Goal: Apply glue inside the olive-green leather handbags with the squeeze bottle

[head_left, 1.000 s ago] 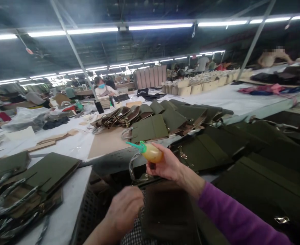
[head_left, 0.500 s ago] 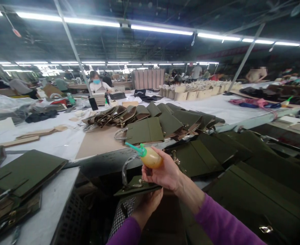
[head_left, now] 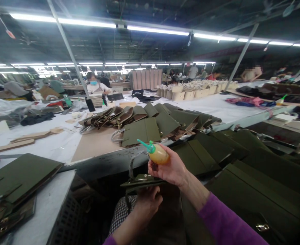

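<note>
In my right hand (head_left: pixel 174 168) is a squeeze bottle (head_left: pixel 159 154) of yellowish liquid, its green nozzle tilted up and to the left. My left hand (head_left: pixel 148 202) is closed with curled fingers at the underside of a dark green handbag (head_left: pixel 137 183), just below the bottle. The bag has a small metal fitting on top and a handle (head_left: pixel 131 166) in clear plastic wrap. Its lower part lies in shadow, and some of my left fingers are hidden behind it.
Green bags (head_left: pixel 139 131) are piled on the worktable ahead, and more (head_left: pixel 254 194) lie close on my right. Another green bag (head_left: pixel 25 173) rests on a white surface at left, above a dark crate (head_left: pixel 65 217). A co-worker (head_left: pixel 96 86) sits across the table.
The bottle and my right hand have shifted slightly to the right. My left fingers are more curled under the bag, and more of the left forearm shows. The view has turned a little.
</note>
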Motion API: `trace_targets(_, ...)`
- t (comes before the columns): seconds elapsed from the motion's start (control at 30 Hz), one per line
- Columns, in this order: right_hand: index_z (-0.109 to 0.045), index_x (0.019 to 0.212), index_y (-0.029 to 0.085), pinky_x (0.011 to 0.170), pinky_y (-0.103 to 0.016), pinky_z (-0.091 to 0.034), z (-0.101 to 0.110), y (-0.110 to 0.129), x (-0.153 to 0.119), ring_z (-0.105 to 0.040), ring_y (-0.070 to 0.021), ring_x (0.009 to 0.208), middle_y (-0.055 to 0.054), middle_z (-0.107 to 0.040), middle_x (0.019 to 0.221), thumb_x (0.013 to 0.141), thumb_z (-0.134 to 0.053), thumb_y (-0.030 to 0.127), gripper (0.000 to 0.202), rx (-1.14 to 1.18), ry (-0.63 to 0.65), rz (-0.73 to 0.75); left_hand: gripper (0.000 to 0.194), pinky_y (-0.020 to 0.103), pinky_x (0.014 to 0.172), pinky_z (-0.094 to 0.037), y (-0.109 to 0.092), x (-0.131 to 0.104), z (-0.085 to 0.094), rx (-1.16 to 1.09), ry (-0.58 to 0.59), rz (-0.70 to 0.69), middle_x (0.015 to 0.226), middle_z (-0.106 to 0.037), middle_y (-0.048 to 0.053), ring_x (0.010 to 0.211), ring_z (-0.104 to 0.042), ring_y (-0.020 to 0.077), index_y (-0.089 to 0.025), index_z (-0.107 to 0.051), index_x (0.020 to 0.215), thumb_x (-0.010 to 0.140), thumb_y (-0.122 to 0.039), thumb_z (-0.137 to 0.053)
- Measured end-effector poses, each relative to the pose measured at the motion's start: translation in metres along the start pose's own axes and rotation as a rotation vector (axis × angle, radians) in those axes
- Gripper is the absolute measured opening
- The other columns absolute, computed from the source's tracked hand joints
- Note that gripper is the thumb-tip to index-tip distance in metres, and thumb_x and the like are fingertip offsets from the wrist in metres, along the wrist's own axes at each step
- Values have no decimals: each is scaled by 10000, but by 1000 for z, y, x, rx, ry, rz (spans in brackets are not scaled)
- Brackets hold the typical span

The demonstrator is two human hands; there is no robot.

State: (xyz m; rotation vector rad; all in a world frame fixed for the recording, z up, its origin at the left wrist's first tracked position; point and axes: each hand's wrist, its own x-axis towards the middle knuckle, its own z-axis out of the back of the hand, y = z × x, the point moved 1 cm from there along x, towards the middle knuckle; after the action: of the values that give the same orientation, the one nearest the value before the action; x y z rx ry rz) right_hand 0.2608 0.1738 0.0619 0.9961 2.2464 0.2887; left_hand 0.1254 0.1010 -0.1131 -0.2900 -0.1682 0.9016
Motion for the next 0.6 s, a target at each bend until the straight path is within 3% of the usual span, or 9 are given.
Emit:
trace_targets(0.07,-663,972,143,649,-357,-617,8,9,2,-682,-212,704,-70,-682,780,1078,-480,573,480,-14,-12,12,340,497,1074,-540,-3,-26,14,-89,-41,17,1331,-697,127,1252,-646,333,-199,-675,1162,886,-25,-582)
trace_targets(0.13,-665,991,151,644,-354,-609,14,13,6,-679,-201,696,-45,-671,798,1078,-492,580,470,-27,-28,17,328,328,886,-585,-4,-47,39,-221,-132,105,1078,-727,77,1000,-704,213,-210,-608,1148,985,-38,-382)
trace_targets(0.17,-664,1001,156,643,-350,-606,16,14,7,-676,-193,691,-34,-668,807,1078,-501,581,462,-31,-35,19,257,292,769,-566,-5,-54,56,-452,-217,169,959,-701,49,846,-684,191,-216,-582,1098,1071,-161,-333)
trace_targets(0.23,-659,1008,164,649,-346,-606,18,14,9,-673,-184,689,-22,-663,816,1076,-514,580,446,-27,-41,20,253,256,661,-509,-7,-62,99,-773,-378,271,844,-629,-6,722,-603,172,-239,-546,1088,1112,-408,-359)
trace_targets(0.33,-648,985,165,691,-366,-629,11,12,7,-681,-191,710,-31,-658,808,1080,-483,594,470,-5,-10,-1,361,202,562,-438,-14,-66,174,-959,-536,452,721,-514,-59,634,-491,144,-250,-549,961,1046,-598,-508)
trace_targets(0.4,-647,973,157,710,-384,-648,5,10,4,-688,-208,727,-57,-663,796,1081,-443,607,506,9,38,-22,505,237,624,-525,-22,-70,218,-1153,-368,326,868,-643,-24,698,-592,169,-267,-612,1139,934,-728,-625)
trace_targets(0.47,-654,986,141,729,-402,-663,1,4,1,-702,-232,762,-93,-677,800,1075,-424,615,535,17,89,-61,763,331,792,-603,-32,-79,242,-1284,-57,208,1113,-722,24,887,-705,247,-306,-604,1341,719,-623,-910)
trace_targets(0.53,-661,1021,112,759,-430,-673,3,-9,1,-718,-256,801,-127,-692,815,1070,-426,613,556,18,124,-124,792,358,921,-585,-36,-91,242,-1079,81,170,1272,-739,36,1070,-724,301,-340,-615,1396,686,-301,-965)
trace_targets(0.6,-657,1065,68,761,-464,-680,10,-27,4,-728,-275,800,-159,-705,819,1072,-432,599,577,16,136,-193,625,303,907,-552,-32,-103,220,-691,77,128,1229,-781,27,1086,-735,285,-318,-702,1292,730,-51,-769)
